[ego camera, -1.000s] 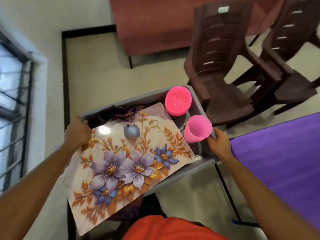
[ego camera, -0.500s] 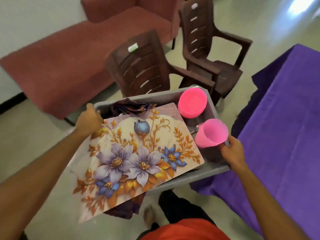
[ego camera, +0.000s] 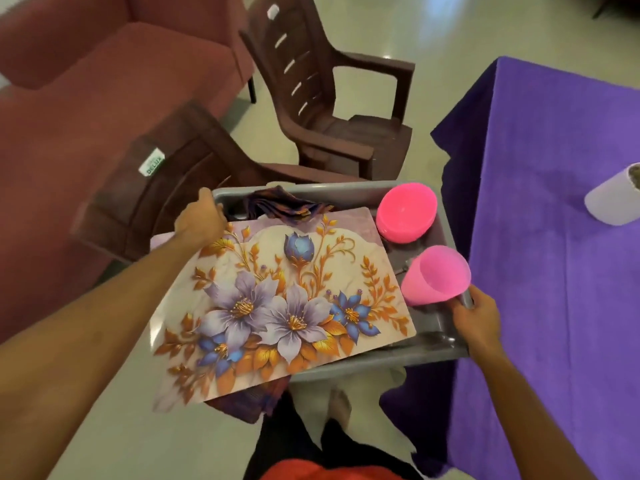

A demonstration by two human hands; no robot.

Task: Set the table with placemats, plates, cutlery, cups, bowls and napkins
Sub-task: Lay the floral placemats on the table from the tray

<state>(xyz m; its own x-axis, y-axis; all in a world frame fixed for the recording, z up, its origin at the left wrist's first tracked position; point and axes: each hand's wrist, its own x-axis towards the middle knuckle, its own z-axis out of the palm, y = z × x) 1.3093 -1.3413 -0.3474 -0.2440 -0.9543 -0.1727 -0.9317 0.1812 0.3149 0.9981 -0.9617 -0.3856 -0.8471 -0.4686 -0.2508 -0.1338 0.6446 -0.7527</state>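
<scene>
Held beside the purple-clothed worktop (ego camera: 554,237), grey tub (ego camera: 346,192): left hand (ego camera: 201,220) fingers curled over far-left rim, right hand (ego camera: 479,317) fingers curled round near-right rim; inside, floral placemat (ego camera: 284,306) overhangs the near edge, with 1 pink bowl (ego camera: 405,216), 1 tipped pink cup (ego camera: 436,275) and dark folded cloth (ego camera: 280,206).

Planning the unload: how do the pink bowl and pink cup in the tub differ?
The pink bowl is wide, shallow and vivid pink; the pink cup is narrower, deeper and paler. The bowl sits at the grey tub's far corner, the cup nearer the right hand. Both are empty.
</scene>
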